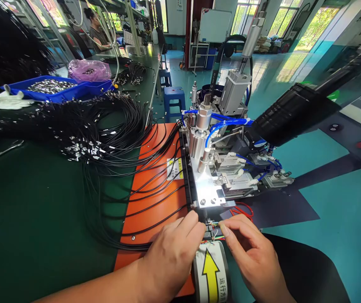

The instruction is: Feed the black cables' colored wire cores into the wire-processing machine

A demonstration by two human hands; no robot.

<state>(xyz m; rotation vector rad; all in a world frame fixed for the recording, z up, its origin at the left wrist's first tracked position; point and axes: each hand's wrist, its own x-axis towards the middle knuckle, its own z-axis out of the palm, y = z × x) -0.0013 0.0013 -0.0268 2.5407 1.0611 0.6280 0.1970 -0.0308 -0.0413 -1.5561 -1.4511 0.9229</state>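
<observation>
Black cables (pixel 136 246) run from the left across an orange plate (pixel 155 168) to my left hand (pixel 174 250). That hand is closed at the near end of the machine, its fingertips pressed on a cable end. Thin coloured wires (pixel 213 224) fan out just past those fingertips. From the other side my right hand (pixel 253 254) pinches the tips of these wires between thumb and forefinger. Small dark holders (pixel 210 232) sit between my hands, partly covered by fingers. Just below them is a white label with a yellow arrow (pixel 211 269).
A pneumatic machine (pixel 207 181) with metal cylinders and blue hoses stands right ahead. A black lamp-like arm (pixel 294 111) juts in from the right. Bundled cables (pixel 114 113) and a blue tray (pixel 51 89) of metal parts lie on the green bench (pixel 41 227). A person (pixel 98 31) sits far back.
</observation>
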